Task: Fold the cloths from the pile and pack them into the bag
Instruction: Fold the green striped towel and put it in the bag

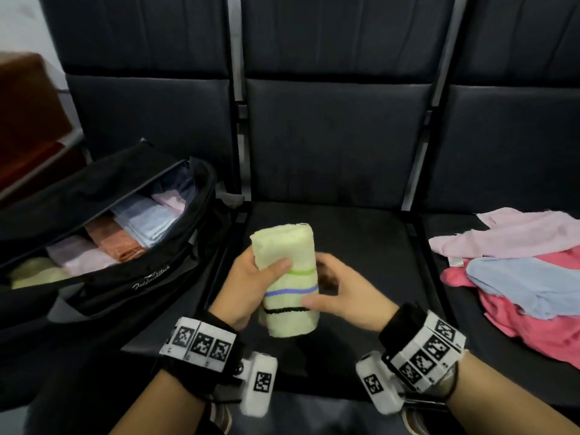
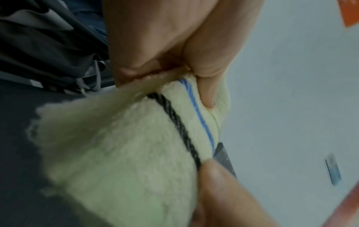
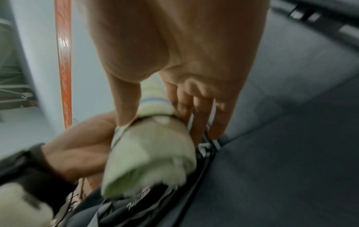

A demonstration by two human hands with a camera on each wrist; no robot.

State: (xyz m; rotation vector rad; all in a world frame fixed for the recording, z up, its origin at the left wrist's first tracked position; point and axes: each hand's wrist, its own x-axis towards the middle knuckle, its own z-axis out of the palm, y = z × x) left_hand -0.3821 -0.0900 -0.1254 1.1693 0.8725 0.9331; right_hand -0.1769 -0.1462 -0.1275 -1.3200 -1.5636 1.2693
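A pale yellow folded towel (image 1: 287, 277) with green, blue and black stripes is held upright above the middle seat. My left hand (image 1: 251, 284) grips its left side, thumb across the front. My right hand (image 1: 339, 293) holds the right side, thumb on the front near the black stripe, fingers behind it. The left wrist view shows the towel (image 2: 126, 153) close up under my thumb. In the right wrist view the towel (image 3: 151, 153) sits between thumb and fingers. An open black bag (image 1: 103, 271) on the left seat holds several folded cloths. The pile (image 1: 518, 277) of pink and blue cloths lies on the right seat.
Dark padded seats (image 1: 339, 221) with metal dividers run across the view. A brown wooden piece of furniture (image 1: 28, 120) stands at the far left behind the bag. A light wall shows at the top left.
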